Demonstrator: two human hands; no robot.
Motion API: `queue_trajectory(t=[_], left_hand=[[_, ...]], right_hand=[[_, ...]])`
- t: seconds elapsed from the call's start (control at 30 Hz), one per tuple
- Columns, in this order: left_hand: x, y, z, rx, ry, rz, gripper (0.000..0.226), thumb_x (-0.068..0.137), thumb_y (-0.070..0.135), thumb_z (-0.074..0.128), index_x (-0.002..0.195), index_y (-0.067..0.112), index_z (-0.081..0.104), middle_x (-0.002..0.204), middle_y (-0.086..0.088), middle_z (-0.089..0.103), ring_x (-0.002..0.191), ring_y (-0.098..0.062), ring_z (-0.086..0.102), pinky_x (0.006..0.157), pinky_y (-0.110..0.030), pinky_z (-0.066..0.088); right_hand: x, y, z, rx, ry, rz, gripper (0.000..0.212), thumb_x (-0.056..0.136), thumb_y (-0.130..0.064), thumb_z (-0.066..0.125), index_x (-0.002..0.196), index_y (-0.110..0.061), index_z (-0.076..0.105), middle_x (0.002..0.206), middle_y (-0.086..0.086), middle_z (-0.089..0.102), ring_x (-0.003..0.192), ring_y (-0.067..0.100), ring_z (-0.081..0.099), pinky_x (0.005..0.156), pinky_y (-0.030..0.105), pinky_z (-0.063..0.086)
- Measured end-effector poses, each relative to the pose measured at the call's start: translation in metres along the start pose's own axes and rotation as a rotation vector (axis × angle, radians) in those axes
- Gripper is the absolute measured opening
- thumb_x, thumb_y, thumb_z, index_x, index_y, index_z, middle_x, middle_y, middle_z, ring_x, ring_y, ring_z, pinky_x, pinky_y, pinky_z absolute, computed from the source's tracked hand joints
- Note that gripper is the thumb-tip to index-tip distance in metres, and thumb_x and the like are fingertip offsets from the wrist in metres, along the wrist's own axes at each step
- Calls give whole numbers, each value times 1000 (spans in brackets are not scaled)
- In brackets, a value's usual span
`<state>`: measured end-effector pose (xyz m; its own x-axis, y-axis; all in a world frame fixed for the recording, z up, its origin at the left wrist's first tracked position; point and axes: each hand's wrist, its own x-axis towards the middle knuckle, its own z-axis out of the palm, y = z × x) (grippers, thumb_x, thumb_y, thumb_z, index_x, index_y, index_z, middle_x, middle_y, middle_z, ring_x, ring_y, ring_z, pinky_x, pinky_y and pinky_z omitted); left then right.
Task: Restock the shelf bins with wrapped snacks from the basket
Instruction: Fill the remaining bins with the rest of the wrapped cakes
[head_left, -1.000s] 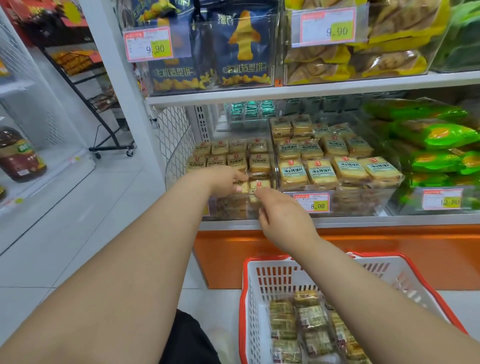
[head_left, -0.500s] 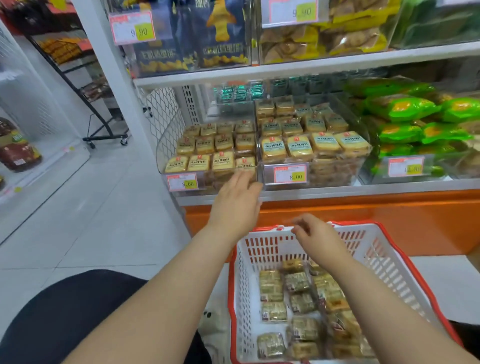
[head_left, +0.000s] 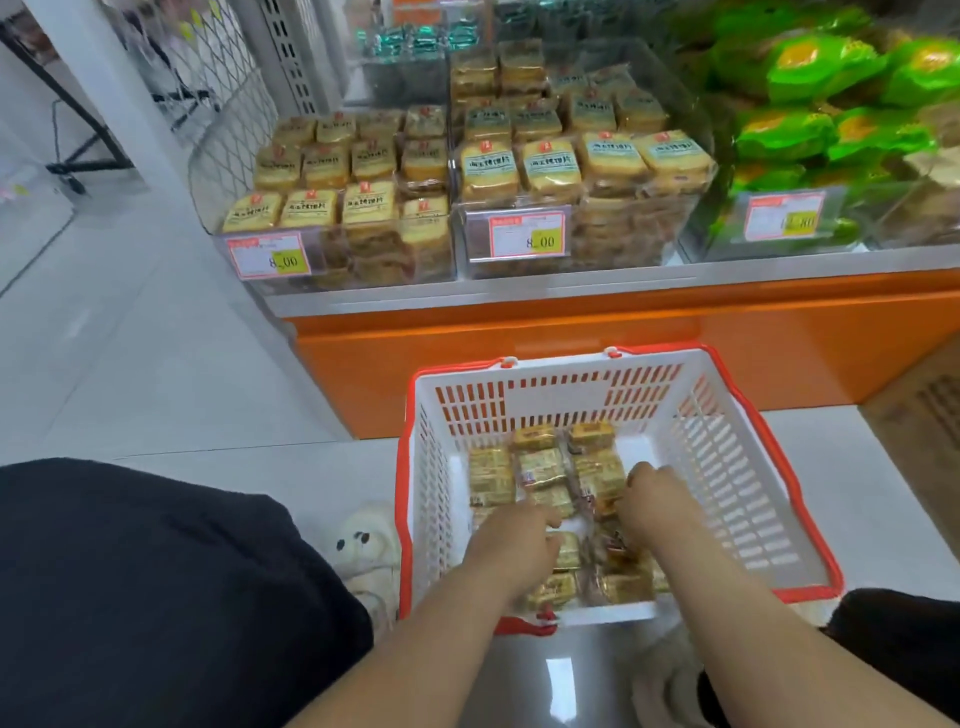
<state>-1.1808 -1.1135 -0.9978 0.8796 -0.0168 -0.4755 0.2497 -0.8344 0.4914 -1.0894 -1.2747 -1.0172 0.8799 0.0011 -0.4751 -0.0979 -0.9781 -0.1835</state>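
A white basket with a red rim (head_left: 727, 387) stands on the floor below the shelf and holds several wrapped snacks (head_left: 540, 465) in golden-brown wrappers. Both my hands are down inside it. My left hand (head_left: 511, 545) curls its fingers and thumb round a snack near the basket's middle. My right hand (head_left: 649, 499) is bent at the knuckles and grips a snack a little farther back; its fingertips are hidden. On the shelf above, the left clear bin (head_left: 363, 260) and the right clear bin (head_left: 613, 228) are filled with similar yellow wrapped snacks.
Green packs (head_left: 805, 135) fill the bin at the right. An orange shelf base (head_left: 571, 332) runs behind the basket. My dark-clothed knee (head_left: 156, 571) and a white plush slipper (head_left: 363, 540) lie left of the basket. White tiled aisle floor (head_left: 130, 312) opens to the left.
Both hands left the shelf bin, came down and went into the basket onto the snacks. The view tilted down from the shelves to the basket.
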Motion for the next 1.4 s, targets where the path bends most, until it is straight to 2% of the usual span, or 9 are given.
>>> queue_trajectory(t=[0.33, 0.47, 0.6, 0.7, 0.8, 0.97, 1.23, 1.33, 1.4], left_hand=[[23, -11, 7, -148, 61, -70, 30, 98, 34, 53, 127, 28, 60, 132, 2, 54, 116, -18, 55, 99, -35, 46], [27, -22, 4, -198, 98, -104, 28, 99, 31, 52, 126, 27, 60, 138, 4, 47, 118, -16, 52, 103, -31, 41], [33, -26, -5, -297, 162, -142, 35, 98, 28, 55, 133, 26, 53, 142, 4, 44, 121, -15, 52, 105, -35, 43], [32, -22, -10, -395, 227, -138, 50, 95, 24, 60, 142, 27, 43, 146, 3, 38, 121, -16, 52, 105, -39, 45], [26, -18, -10, -438, 275, -84, 62, 90, 23, 67, 145, 29, 38, 141, 5, 37, 119, -12, 50, 100, -29, 45], [8, -10, -15, -434, 305, 23, 66, 84, 31, 73, 140, 33, 40, 126, 8, 48, 106, -10, 57, 89, -34, 54], [-18, 5, -50, -460, 496, -21, 43, 86, 41, 67, 125, 38, 50, 104, 18, 59, 85, -3, 59, 67, -24, 48], [-23, 12, -72, -466, 475, 54, 70, 83, 46, 71, 143, 36, 36, 136, 9, 51, 113, -13, 58, 90, -36, 52], [-29, 18, -94, -391, 446, 114, 105, 79, 48, 75, 155, 31, 5, 160, 11, 11, 137, -17, 35, 107, -38, 42]], right_hand=[[68, -27, 41, 72, -124, 18, 93, 82, -57, 62, 146, -9, 15, 136, 15, 33, 126, 37, 41, 102, 50, 41], [78, -24, 48, 75, -33, 75, 84, 82, -59, 63, 137, -7, 28, 132, 13, 38, 119, 36, 47, 98, 47, 43], [79, -31, 37, 684, -2, 225, 67, 78, -62, 49, 120, -10, 49, 110, 11, 60, 99, 32, 58, 90, 45, 48], [68, -36, 18, 1058, -345, 205, 37, 92, -43, 48, 104, -12, 62, 104, 16, 69, 93, 30, 65, 83, 39, 55], [50, -36, -4, 1116, -731, 96, 25, 94, -36, 49, 94, -14, 61, 85, 11, 71, 69, 22, 66, 53, 25, 52], [21, -43, -31, 1191, -902, -17, 27, 95, -30, 46, 105, -8, 57, 96, 22, 68, 70, 30, 69, 67, 35, 58], [-24, -76, -72, 949, -759, -269, 51, 86, -44, 67, 120, -7, 59, 101, 12, 70, 85, 24, 65, 80, 38, 55], [-39, -88, -102, 796, -548, -338, 17, 90, -14, 68, 104, -7, 61, 76, 8, 69, 60, 18, 60, 66, 33, 52], [-49, -94, -128, 733, -434, -364, 10, 90, -11, 67, 97, -7, 62, 72, 9, 65, 53, 19, 56, 61, 32, 52]])
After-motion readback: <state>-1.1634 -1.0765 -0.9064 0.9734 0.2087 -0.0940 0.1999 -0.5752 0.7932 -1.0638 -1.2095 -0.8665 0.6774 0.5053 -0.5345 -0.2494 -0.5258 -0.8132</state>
